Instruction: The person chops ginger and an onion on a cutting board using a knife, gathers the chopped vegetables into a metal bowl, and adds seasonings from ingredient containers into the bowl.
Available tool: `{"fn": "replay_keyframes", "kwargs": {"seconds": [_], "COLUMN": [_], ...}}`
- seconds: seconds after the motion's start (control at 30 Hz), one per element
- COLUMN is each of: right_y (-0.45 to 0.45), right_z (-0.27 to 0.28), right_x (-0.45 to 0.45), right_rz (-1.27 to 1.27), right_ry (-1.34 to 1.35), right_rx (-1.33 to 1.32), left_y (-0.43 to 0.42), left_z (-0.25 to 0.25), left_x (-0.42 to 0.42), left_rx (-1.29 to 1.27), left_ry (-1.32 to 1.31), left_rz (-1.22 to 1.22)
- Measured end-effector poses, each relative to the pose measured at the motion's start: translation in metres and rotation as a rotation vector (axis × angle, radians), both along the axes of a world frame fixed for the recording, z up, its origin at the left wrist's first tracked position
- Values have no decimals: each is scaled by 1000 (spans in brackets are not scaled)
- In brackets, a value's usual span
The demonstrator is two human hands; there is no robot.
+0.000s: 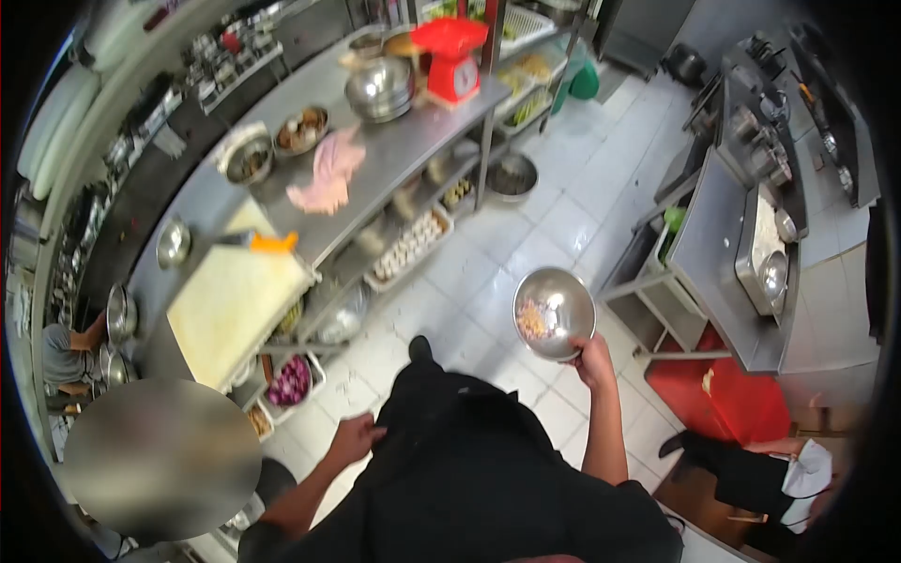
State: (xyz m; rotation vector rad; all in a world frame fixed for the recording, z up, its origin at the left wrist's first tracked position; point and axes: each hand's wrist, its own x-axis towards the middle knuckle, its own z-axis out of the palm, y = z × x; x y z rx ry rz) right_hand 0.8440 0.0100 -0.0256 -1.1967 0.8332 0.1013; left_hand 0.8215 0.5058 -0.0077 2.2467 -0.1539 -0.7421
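Note:
My right hand [591, 361] grips the rim of a steel mixing bowl [568, 300], held out over the tiled floor. Inside it, to the left, lies a small heap of finely chopped pinkish and yellowish pieces [534, 320]. Loosely curled at my left side is my left hand [354, 439], apart from the counter, with nothing seen in it. Nearest to that hand is a white crate of purple onions [289, 380] under the counter. Above the crate, a pale cutting board [230, 310] carries a knife with an orange handle [274, 243].
A steel counter [385, 159] on the left holds a red scale [453, 70], stacked bowls [380, 89] and a pink cloth [328, 174]. On the right stands another steel table [741, 272] with a tray. People are at the lower right and far left. A basin [511, 175] sits on the floor.

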Motion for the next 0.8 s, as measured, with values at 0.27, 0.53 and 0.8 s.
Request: {"fn": "replay_keyframes", "kwargs": {"seconds": [0.27, 0.53, 0.8], "right_y": [-12, -15, -43], "right_z": [28, 88, 101], "right_x": [115, 291, 380], "right_rz": [88, 286, 636], "right_ry": [-134, -204, -151], "right_rx": [56, -12, -199], "left_y": [56, 15, -123], "left_z": [-21, 45, 107], "left_x": [9, 170, 378], "left_rx": [-82, 378, -278], "left_ry": [108, 614, -39], "left_rz": [70, -206, -4]}}
